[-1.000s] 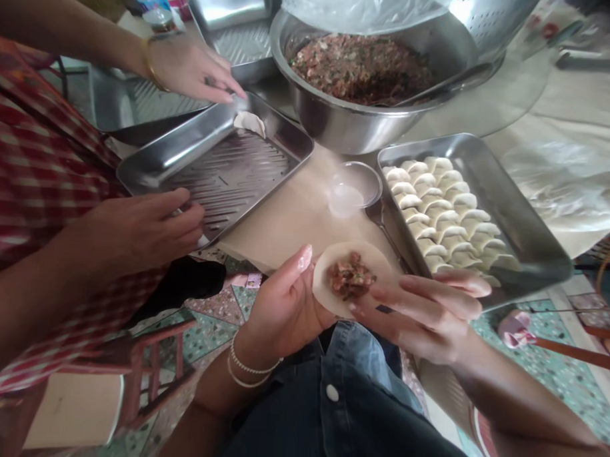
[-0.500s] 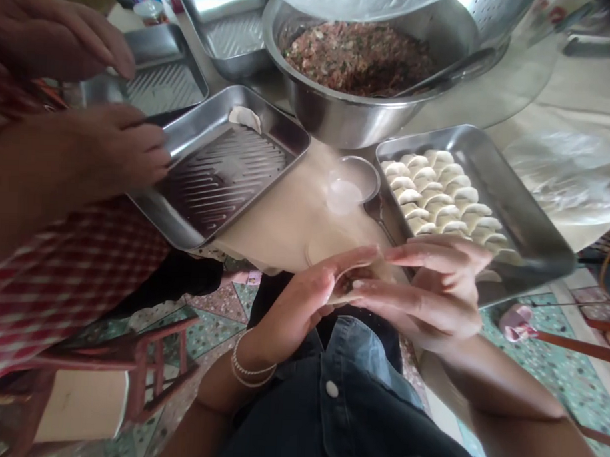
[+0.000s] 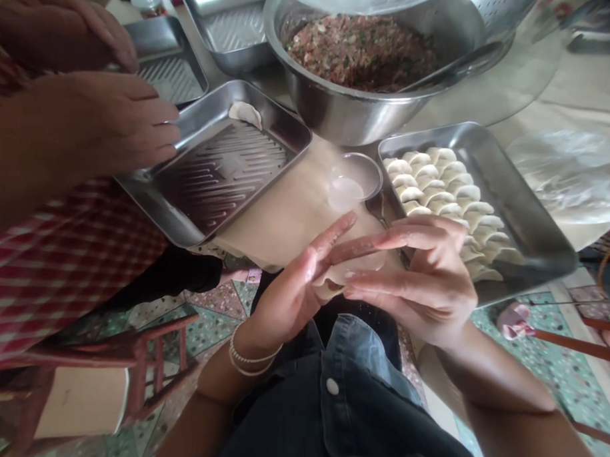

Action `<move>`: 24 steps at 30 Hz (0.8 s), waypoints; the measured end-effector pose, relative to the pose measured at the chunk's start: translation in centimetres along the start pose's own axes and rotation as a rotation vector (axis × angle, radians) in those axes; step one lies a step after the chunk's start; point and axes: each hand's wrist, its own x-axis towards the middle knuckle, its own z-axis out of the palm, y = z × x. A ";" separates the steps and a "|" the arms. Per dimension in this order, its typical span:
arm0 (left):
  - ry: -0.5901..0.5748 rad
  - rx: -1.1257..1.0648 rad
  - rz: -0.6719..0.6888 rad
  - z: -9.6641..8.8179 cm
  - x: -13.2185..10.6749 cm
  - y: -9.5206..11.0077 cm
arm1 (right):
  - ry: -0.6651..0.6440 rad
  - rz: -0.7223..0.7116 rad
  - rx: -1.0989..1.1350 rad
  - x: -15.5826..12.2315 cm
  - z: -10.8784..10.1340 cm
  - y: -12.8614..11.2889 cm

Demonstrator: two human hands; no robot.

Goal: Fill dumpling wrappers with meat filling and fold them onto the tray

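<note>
- The person's left hand (image 3: 297,288) and right hand (image 3: 423,279) meet over the lap, just in front of the near edge of the steel tray of folded white dumplings (image 3: 530,216).
- Between them sits a pale round dumpling wrapper (image 3: 341,273), folded over; whatever is inside is hidden.
- The left hand's fingers are stretched out nearly straight, cupping the wrapper from below and behind.
- The right hand's fingers are curled partway, thumb and forefinger pinched on the wrapper's upper edge.
- Left of the dumpling tray, just beside its corner, stands a small clear glass dish (image 3: 354,180) with a little liquid in it.
- Beyond that tray, a large steel bowl of reddish minced filling (image 3: 361,54) holds a utensil leaning on its rim.
- Well to the left of the dumpling tray lies a ridged steel tray (image 3: 217,169) with a single white dumpling (image 3: 246,112) at its far corner.
- A co-worker's hand (image 3: 118,125), on an arm in a red checked sleeve (image 3: 68,253), grips the ridged tray's left rim.
</note>
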 end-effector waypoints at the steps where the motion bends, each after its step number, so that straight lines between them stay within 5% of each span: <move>1: 0.011 -0.057 0.022 0.0 0.2 -0.4 | 0.039 0.011 -0.025 0.1 0.1 -0.1; 5: 0.022 -0.134 0.180 -0.1 0.8 -1.8 | 0.162 0.087 -0.250 0.4 0.5 -0.7; 12: 0.009 0.165 0.299 -0.8 0.9 -2.6 | 0.148 0.086 -0.431 -0.1 1.3 -1.0; 19: 0.019 0.295 0.364 -1.3 0.8 -2.6 | 0.074 0.064 -0.394 0.1 0.6 -0.5; 24: -0.027 0.146 0.310 -1.0 0.9 -2.6 | 0.051 0.062 -0.238 0.4 0.5 -0.5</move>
